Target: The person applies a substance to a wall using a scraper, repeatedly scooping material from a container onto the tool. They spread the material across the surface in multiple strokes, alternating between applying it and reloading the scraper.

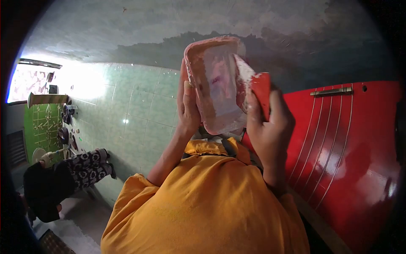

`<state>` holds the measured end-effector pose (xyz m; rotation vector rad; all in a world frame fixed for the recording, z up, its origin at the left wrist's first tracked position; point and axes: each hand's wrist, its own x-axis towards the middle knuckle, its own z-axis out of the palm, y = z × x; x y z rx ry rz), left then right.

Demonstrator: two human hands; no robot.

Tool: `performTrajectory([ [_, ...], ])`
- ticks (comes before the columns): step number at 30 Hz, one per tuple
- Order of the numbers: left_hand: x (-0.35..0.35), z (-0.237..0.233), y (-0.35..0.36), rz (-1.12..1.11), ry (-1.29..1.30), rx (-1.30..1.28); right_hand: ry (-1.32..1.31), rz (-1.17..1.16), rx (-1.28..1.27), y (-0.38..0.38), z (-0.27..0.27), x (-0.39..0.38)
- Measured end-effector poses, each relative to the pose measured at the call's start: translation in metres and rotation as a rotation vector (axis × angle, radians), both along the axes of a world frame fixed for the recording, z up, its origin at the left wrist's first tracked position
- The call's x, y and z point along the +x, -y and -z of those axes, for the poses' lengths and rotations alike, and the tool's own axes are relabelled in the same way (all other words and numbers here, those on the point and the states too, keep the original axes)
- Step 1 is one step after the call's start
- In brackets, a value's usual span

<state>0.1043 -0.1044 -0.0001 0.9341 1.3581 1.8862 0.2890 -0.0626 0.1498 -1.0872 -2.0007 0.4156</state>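
My left hand (189, 106) is closed on the side of a pink plastic tub (197, 84), thumb over the near rim and fingers behind it. The tub is tilted so its inside faces me, with pale pink and whitish smears over its bottom and walls. In my right hand (271, 120) is a putty knife (262, 94) with a red handle part, gripped between thumb and fingers. White paste (244, 71) coats its blade, which overlaps the tub's right side in this view. The fingers behind the handle are partly hidden.
Beyond the tub rises a grey wall (148, 29) with a dark, uneven patch. On the right is a glossy red panel (363, 127) with thin lines and a metal bar. Pale green tiles (139, 101) spread left, where another person (46, 192) is near a bright window (31, 82).
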Motion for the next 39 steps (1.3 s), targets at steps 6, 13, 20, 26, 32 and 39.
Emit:
performTrajectory([
  [6, 0.026, -0.01, 0.007, 0.017, 0.288, -0.042, 0.05, -0.157, -0.029, 0.007, 0.001, -0.007],
  [13, 0.048, -0.016, -0.002, 0.124, 0.556, 0.111, 0.0, -0.246, -0.173, 0.014, 0.008, -0.011],
  [20, 0.048, -0.004, 0.002, 0.067, 0.431, 0.011, 0.047, -0.282, -0.041, 0.004, 0.048, -0.021],
  [26, 0.044, -0.024, -0.011, -0.021, 0.399, -0.067, 0.061, -0.135, 0.017, -0.015, 0.034, -0.019],
  [32, 0.01, -0.027, -0.014, -0.053, 0.648, -0.114, 0.042, -0.053, -0.012, -0.024, 0.005, -0.027],
  [39, -0.037, -0.03, -0.04, 0.086, 0.227, 0.0, 0.302, 0.034, 0.026, -0.03, 0.019, -0.074],
])
